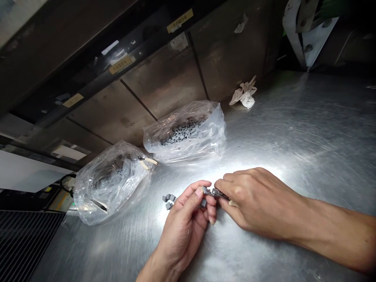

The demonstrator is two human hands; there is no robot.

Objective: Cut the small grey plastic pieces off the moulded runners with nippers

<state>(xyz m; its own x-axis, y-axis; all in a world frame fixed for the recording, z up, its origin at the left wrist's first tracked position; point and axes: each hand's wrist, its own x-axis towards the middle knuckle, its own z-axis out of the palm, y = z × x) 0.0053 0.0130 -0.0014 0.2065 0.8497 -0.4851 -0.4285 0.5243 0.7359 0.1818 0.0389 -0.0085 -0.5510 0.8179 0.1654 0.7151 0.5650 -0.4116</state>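
Between the thumb and fingers of my left hand is a small grey plastic part. Another grey piece shows lower down among its curled fingers. My right hand is closed around a pair of nippers, whose metal jaws meet the part in the left hand; most of the handles are hidden by the palm. On the metal table just left of my left hand lies a small group of loose grey parts.
Behind the hands stands a clear plastic bag with many grey parts. A second clear bag is at the left, with cream-handled pliers on its edge. A crumpled cloth lies by the back wall. Dark slats border the table's left side.
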